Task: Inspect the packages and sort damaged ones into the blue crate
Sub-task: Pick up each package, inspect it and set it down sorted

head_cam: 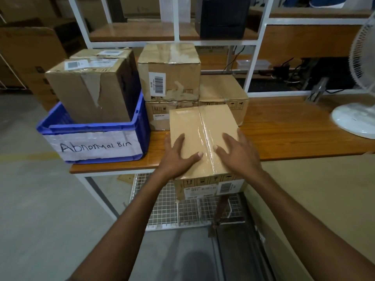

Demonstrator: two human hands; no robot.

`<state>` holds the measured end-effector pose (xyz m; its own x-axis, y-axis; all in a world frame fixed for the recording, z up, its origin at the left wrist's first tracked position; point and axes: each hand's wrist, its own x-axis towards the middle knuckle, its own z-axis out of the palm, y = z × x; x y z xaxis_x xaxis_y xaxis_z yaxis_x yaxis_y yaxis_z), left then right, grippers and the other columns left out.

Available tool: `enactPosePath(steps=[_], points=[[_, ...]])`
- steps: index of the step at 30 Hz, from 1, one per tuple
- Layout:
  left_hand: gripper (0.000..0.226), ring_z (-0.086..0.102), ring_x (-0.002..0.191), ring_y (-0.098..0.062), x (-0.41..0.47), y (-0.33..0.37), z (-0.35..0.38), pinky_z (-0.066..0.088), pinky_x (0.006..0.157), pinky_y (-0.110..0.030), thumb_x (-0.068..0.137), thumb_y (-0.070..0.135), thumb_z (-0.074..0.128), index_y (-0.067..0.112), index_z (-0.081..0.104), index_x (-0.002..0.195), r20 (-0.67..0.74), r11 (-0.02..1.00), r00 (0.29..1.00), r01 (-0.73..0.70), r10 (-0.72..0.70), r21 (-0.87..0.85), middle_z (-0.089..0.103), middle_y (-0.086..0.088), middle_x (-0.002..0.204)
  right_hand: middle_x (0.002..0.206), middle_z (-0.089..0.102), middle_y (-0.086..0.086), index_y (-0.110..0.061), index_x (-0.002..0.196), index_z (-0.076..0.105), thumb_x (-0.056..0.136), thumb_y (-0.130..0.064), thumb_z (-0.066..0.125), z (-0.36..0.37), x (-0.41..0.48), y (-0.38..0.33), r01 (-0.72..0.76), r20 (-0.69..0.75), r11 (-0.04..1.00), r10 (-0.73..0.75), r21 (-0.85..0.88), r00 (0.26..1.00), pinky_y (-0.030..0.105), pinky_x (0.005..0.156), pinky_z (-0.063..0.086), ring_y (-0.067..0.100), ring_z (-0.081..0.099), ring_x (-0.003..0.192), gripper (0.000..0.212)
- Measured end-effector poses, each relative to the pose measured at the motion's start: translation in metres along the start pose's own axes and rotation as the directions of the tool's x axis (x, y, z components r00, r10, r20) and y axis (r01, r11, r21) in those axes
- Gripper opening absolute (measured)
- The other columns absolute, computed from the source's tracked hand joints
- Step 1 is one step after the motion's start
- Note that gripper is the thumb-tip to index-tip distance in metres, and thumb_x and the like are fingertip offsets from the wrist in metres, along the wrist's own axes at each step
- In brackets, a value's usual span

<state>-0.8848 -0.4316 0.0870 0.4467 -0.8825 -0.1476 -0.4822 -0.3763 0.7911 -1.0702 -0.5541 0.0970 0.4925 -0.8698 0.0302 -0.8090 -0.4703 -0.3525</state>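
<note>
A taped cardboard package (203, 128) sits at the front edge of the wooden table (294, 134), overhanging it toward me. My left hand (178, 157) grips its left top edge and my right hand (239, 153) lies on its right top, fingers spread. The blue crate (97, 128), labelled "Abnormal Bin", stands on the table's left end. It holds a box with torn tape (91, 88) and another box (105, 53) behind it. Three more packages are stacked behind the held one: an upper box (170, 72), a lower box (160, 114) and a right box (223, 94).
A white standing fan (359, 98) occupies the table's right end. A white shelf frame (253, 57) with a black device (223, 17) rises behind the table. A wire mesh rack (182, 209) lies below the table's front. Large cardboard (314, 199) is at my right.
</note>
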Motion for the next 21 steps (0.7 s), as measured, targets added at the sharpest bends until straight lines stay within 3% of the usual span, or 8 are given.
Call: enactPosePath(steps=[3,6,9,12,15,17,21], points=[[0.126,0.034,0.145,-0.024,-0.026,-0.030,-0.015,0.045,0.113,-0.050,0.075,0.053,0.087,0.053,-0.007,0.158,0.251,0.948,0.967,0.044,0.039,-0.316,0.012,0.017,0.160,0.174,0.009,0.001,-0.039,0.160,0.032,0.091,-0.073,0.056,-0.003,-0.017,0.022,-0.008,0.015,0.979,0.005,0.203,1.000,0.056,0.114,0.034,0.033,0.025,0.154,0.081],[0.137,0.038,0.138,-0.017,-0.045,-0.043,-0.015,0.051,0.107,-0.038,0.072,0.030,0.094,0.060,-0.011,0.154,0.362,0.968,0.926,-0.015,0.108,-0.249,0.017,0.020,0.152,0.171,0.022,0.002,-0.036,0.157,0.042,0.079,-0.073,0.072,-0.008,-0.025,0.031,-0.006,0.036,0.943,-0.006,0.334,0.999,0.051,0.114,0.035,0.029,0.028,0.153,0.091],[0.132,0.048,0.130,-0.016,-0.049,-0.039,-0.016,0.060,0.090,-0.027,0.074,0.026,0.093,0.060,-0.005,0.156,0.248,0.962,0.959,-0.068,0.136,-0.265,0.017,0.012,0.159,0.169,0.026,0.000,-0.033,0.146,0.057,0.078,-0.058,0.083,-0.024,-0.025,0.023,0.010,0.010,0.928,-0.015,0.372,1.000,0.047,0.113,0.035,0.026,0.031,0.151,0.076],[0.114,0.059,0.121,-0.012,-0.049,-0.028,-0.031,0.059,0.079,-0.020,0.078,0.036,0.088,0.056,0.009,0.158,0.058,0.940,0.987,-0.126,0.152,-0.318,0.031,0.007,0.159,0.168,0.029,-0.004,-0.037,0.132,0.067,0.076,-0.056,0.085,-0.043,-0.023,0.013,0.047,-0.024,0.870,-0.041,0.490,0.999,0.048,0.116,0.037,0.021,0.034,0.150,0.061],[0.106,0.060,0.112,0.001,-0.054,-0.008,-0.049,0.057,0.091,-0.028,0.074,0.052,0.085,0.048,0.021,0.159,-0.134,0.948,0.982,-0.163,0.130,-0.274,0.050,0.009,0.146,0.167,0.032,-0.004,-0.039,0.137,0.063,0.072,-0.054,0.089,-0.057,-0.022,0.003,0.078,-0.026,0.792,-0.078,0.606,0.997,0.048,0.117,0.039,0.018,0.037,0.148,0.071],[0.102,0.061,0.119,-0.009,-0.055,0.006,-0.059,0.054,0.101,-0.043,0.072,0.066,0.081,0.048,0.028,0.156,-0.291,0.970,0.952,-0.155,0.097,-0.185,0.059,0.009,0.143,0.160,0.042,-0.004,-0.038,0.145,0.054,0.072,-0.043,0.092,-0.066,-0.023,-0.003,0.107,-0.041,0.740,-0.107,0.664,0.993,0.050,0.113,0.045,0.019,0.047,0.140,0.083],[0.074,0.063,0.108,-0.006,-0.054,0.027,-0.075,0.055,0.098,-0.044,0.082,0.073,0.068,0.045,0.043,0.146,-0.510,0.982,0.853,-0.170,0.107,-0.078,0.064,0.020,0.115,0.147,0.054,-0.006,-0.044,0.148,0.042,0.075,-0.018,0.091,-0.075,-0.020,-0.017,0.183,-0.131,0.721,-0.129,0.669,0.983,0.049,0.106,0.052,0.016,0.056,0.129,0.091]])
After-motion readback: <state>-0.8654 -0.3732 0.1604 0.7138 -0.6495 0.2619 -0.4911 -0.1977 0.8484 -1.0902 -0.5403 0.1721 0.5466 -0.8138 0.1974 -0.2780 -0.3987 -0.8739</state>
